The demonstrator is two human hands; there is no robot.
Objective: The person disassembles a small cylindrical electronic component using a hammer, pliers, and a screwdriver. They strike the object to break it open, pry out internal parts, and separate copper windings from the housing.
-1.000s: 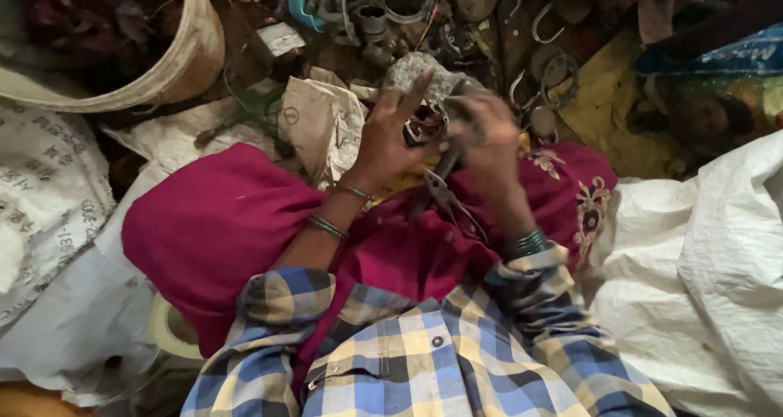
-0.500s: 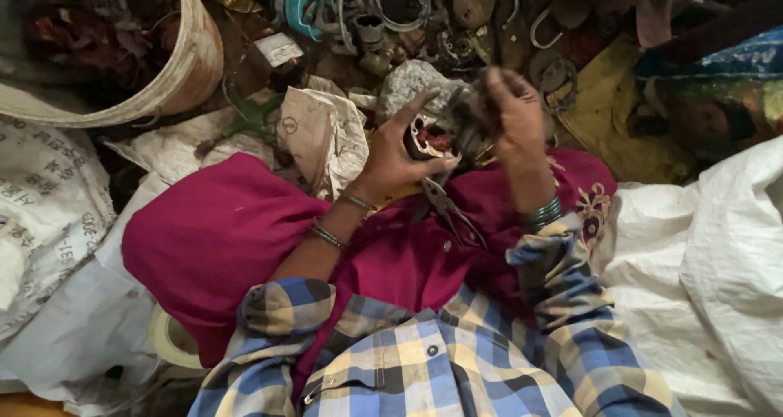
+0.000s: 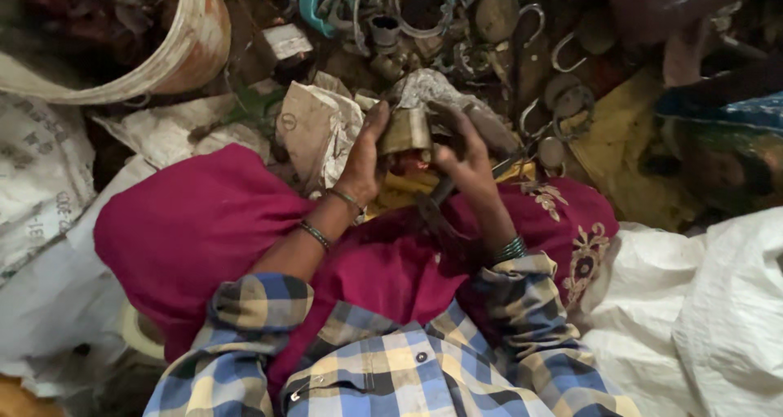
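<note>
My left hand (image 3: 364, 157) grips a brass-coloured padlock body (image 3: 405, 130) from the left side, above my magenta-covered lap (image 3: 204, 229). My right hand (image 3: 463, 152) closes over the padlock from the right and also holds a dark metal tool (image 3: 432, 205) whose handles point down toward my lap. Both wrists wear bangles. The padlock's front is partly hidden by my fingers.
A heap of old padlocks and shackles (image 3: 457, 25) lies ahead. A worn round basket (image 3: 175, 54) stands at the upper left, crumpled paper (image 3: 314, 127) beside my left hand. White woven sacks (image 3: 710, 319) lie at right, another sack (image 3: 41, 180) at left.
Both hands have stayed together on the padlock and shifted slightly; the right hand has come down over the lock, and the tool stays in it.
</note>
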